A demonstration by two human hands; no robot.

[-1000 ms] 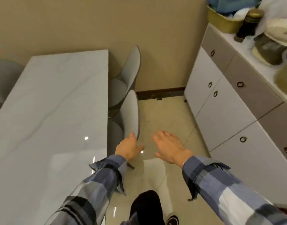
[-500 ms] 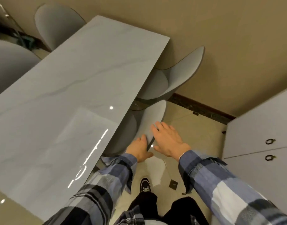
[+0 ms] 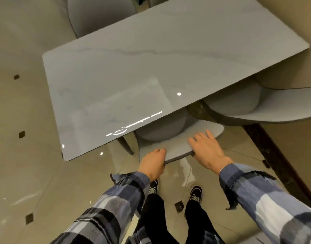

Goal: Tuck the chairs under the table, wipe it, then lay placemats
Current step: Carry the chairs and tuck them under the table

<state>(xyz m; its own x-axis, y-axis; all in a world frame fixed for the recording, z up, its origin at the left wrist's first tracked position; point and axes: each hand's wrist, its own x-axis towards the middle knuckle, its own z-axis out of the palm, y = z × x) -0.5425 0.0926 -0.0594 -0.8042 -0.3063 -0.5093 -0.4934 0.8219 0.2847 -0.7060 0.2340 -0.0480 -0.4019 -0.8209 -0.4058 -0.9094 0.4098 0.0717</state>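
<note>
Now the near chair sits at six o'clock of the table, its seat already partly under the top and its curved backrest toward you. Judge it as rigid and moderately heavy, with a smooth shell that may slide on the glossy floor; hold the backrest's top rim at both ends. Your left hand has its grip curled round that rim; your right hand lies flat over it, fingers straight, grasping nothing. A second chair stands at three o'clock. Compared with half a second ago, your right hand has settled onto the backrest and you face the table squarely.
</note>
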